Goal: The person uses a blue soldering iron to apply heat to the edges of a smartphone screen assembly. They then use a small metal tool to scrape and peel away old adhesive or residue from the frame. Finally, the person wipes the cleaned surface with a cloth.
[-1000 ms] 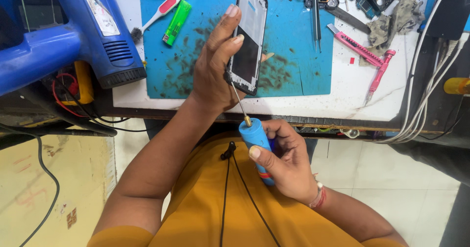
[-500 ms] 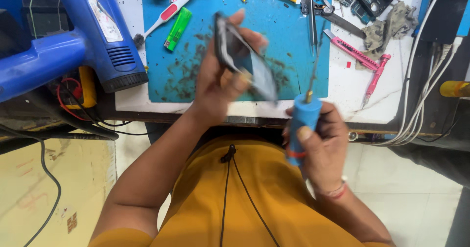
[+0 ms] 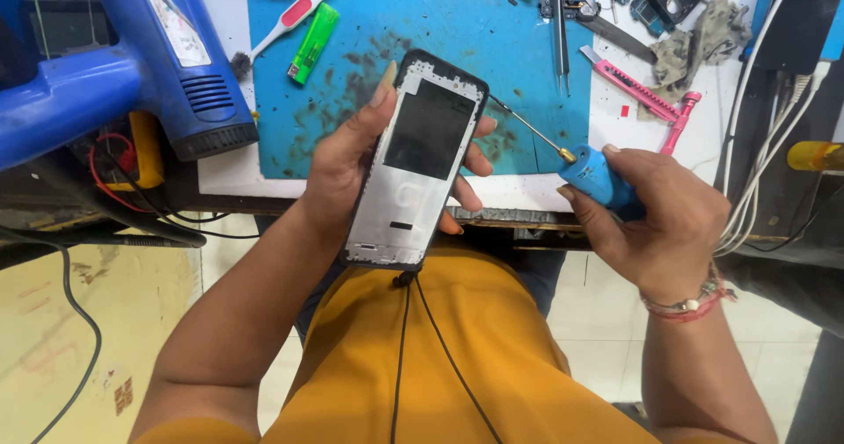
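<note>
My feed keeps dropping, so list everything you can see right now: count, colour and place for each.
phone frame: 1, black and silver, held upright over the bench edge
screwdriver: 1, blue handle, its tip at the frame's upper right edge
work mat: 1, blue, stained, on the bench
heat gun: 1, blue, left of the mat
lighter: 1, green, upper left of the mat
toothbrush: 1, white and red, beside the lighter
utility knife: 1, pink, right of the mat
tweezers: 1, metal, top of the mat
left hand: grips the phone frame
right hand: holds the screwdriver
</note>
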